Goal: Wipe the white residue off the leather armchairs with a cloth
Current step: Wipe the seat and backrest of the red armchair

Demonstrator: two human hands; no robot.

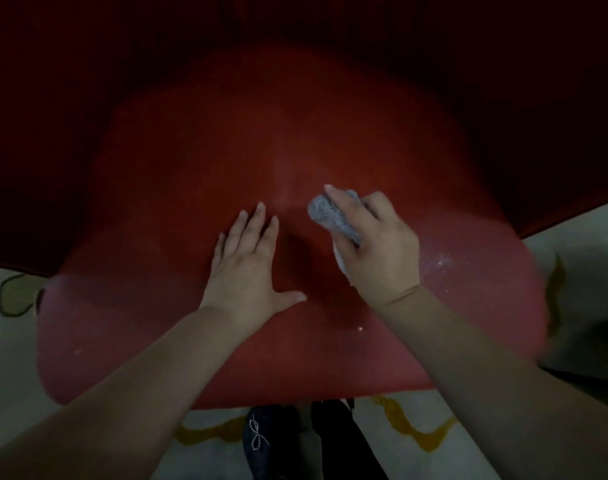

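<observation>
Now the right hand (382,251) grips a crumpled grey cloth (330,216) on the red leather armchair seat (191,168); the left hand (250,265) lies flat. White residue specks (441,261) right of the right hand may be missed or smeared.

Home lounge, red leather armchair (282,140), patterned rug (417,434)

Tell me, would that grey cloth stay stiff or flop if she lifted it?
Probably flop: the cloth bunches into a soft wad under the right hand. Likely light, since one hand holds it. Its fuzzy look suggests it won't slip easily.
</observation>
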